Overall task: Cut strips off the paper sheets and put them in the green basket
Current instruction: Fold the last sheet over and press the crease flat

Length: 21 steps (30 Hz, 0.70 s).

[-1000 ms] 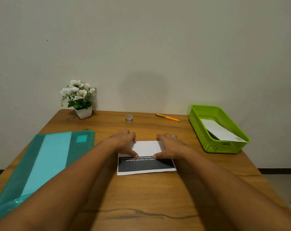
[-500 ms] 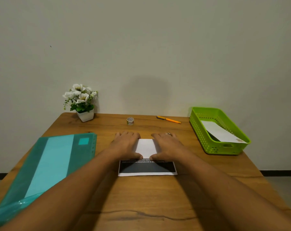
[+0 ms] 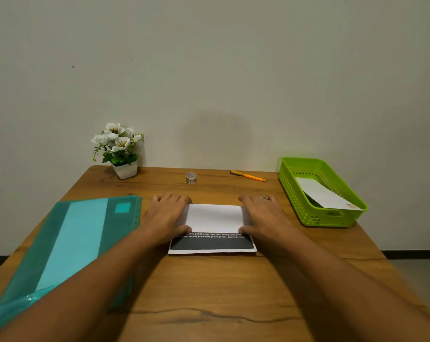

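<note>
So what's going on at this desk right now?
A person presses both hands, left hand and right hand, flat on a folded paper sheet in the middle of the wooden table. The green basket at the right already holds a white paper piece. No cutting tool is in hand.

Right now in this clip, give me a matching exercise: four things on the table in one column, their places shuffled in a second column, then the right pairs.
Things:
1. flower pot
2. orange pen
3. green basket
4. teal folder

Places:
A. right edge of the table, with paper inside
B. far left corner, by the wall
C. left side, beside the left hand
D. far edge, between the tape roll and the basket

Pairs: 1-B, 2-D, 3-A, 4-C
</note>
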### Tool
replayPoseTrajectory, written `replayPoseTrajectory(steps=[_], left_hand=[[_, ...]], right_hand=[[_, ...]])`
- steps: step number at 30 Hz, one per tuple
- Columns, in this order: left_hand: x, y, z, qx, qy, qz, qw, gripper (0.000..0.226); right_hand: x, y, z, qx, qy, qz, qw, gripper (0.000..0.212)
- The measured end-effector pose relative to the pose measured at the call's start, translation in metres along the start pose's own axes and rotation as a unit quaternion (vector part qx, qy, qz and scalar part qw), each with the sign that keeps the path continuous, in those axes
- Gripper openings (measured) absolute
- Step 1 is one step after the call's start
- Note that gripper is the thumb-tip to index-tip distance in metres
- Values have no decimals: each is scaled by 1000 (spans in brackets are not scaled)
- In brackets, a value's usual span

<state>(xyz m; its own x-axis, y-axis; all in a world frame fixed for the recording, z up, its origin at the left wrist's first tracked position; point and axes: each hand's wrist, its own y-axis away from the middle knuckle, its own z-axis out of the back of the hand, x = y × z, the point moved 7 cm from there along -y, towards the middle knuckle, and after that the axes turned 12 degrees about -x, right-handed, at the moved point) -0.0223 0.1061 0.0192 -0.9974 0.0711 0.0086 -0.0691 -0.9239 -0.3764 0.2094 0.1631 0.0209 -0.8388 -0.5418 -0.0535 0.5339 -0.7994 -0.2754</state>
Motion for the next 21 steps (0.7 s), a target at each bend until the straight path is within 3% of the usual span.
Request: replayPoseTrajectory(steps=[4,8,11,17,21], left_hand=[[-8,-1,9,-27,5,-12,1000,62],[-18,-3,19,-67,30,-4,997,31],[-23,1,19,-67,57,-2,996,22],[-32,19,-6,-28,94,-17,995,34],[-30,27,-21,-17,101,-2,995,47]], right_hand=[[4,-1,3,-31,13,15,999,36],[12,-4,21,-94,5,18,995,7],[16,0,23,-109,1,16,994,14],[14,17,-15,-42,-37,13,998,27],[12,25,-29,-13,-63,-4,998,55]])
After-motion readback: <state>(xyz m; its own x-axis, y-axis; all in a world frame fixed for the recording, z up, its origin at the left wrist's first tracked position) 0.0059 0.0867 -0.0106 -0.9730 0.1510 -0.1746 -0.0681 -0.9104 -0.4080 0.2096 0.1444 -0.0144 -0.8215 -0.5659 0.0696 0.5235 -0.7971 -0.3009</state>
